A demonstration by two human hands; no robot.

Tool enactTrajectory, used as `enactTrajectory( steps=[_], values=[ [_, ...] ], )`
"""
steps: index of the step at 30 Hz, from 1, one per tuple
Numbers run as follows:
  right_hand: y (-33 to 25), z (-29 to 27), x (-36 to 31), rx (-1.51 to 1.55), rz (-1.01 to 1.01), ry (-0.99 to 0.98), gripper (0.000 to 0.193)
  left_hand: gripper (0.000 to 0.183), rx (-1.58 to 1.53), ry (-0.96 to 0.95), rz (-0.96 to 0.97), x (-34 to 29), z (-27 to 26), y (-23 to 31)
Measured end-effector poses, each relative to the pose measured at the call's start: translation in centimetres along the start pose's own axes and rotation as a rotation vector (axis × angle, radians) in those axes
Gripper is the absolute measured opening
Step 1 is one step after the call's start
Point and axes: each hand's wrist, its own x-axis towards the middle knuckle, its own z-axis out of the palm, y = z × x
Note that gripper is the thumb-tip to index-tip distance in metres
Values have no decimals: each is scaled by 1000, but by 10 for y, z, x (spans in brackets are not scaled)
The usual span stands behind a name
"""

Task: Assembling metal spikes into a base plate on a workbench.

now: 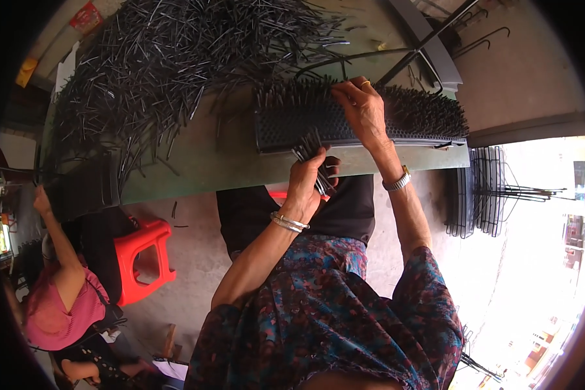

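Observation:
A bundle of short, thin black sticks (310, 144) is gripped in my left hand (307, 175), just in front of the table's near edge. Beyond it, a long black block with rows of holes (292, 126) lies along that edge. Many such sticks stand upright in its top, packed densely toward the right end. My right hand (365, 114) is over the middle of the block, thumb and fingers pinched together at the standing sticks. What lies between those fingertips is hidden.
A large heap of loose black sticks (149, 65) covers the left and far part of the greenish table (175, 181). A red plastic stool (162, 286) stands at left, near another person in pink (78, 305). Black wire racks (491, 195) are at right; a dark bar (429, 42) crosses the far right.

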Motion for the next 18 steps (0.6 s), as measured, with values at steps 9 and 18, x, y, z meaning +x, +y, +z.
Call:
enactTrajectory(
  steps=[9, 18],
  values=[
    [3, 13, 0, -363, -129, 83, 21, 21, -35, -79, 82, -1, 1, -2],
    [-24, -20, -19, 271, 273, -265, 29, 26, 60, -49, 126, -10, 9, 5]
  ],
)
